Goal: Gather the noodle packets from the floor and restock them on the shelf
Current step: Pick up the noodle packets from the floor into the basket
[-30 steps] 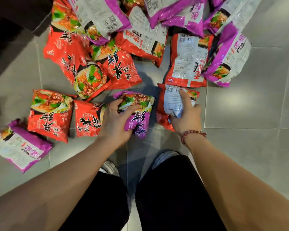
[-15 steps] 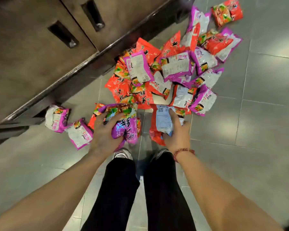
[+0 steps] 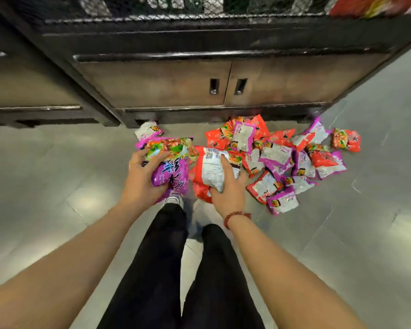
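Fingers of your left hand [image 3: 142,176] curl round a purple packet [image 3: 171,172], and your right hand [image 3: 228,188] grips a red packet [image 3: 198,181] label side up, fingers spread across its white back. Taking one load per hand probably keeps each hold firm on the puffy, slippery film. Both packets hang in front of your legs, apparently clear of the floor [image 3: 57,174]. Most noodle packets lie in a loose pile [image 3: 290,157] just right of your hands, by the cabinet [image 3: 180,84]. The mesh shelf [image 3: 199,10] sits above it, so these two need lifting there.
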### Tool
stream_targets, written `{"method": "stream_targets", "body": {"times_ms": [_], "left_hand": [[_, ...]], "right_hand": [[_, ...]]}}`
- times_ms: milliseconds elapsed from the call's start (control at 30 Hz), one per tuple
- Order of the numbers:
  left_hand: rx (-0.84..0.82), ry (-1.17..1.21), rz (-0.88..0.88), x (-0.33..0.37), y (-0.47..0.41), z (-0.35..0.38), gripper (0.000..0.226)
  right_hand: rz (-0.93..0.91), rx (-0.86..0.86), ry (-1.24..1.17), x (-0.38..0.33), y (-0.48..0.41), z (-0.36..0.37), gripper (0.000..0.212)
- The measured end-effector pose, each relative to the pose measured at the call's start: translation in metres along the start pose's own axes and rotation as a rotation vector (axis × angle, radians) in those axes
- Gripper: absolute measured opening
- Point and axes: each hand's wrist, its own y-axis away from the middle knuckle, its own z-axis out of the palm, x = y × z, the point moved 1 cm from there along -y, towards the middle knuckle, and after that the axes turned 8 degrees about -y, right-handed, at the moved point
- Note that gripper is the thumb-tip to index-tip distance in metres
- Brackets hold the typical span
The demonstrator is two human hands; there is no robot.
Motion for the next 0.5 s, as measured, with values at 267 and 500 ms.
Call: {"method": "stream_targets", "body": {"times_ms": [267,500], "left_hand": [[0.266,0.151,-0.31,-0.031,0.103,-0.056,0.077],[0.489,0.22,-0.52,-0.117,0.149,-0.119,0.084]], "right_hand": [[-0.234,-0.293,0.236,-0.063,0.038,0.043,0.086],[-0.373,-0.48,0.351,-0.139,0.058,0.152,0.085]]}}
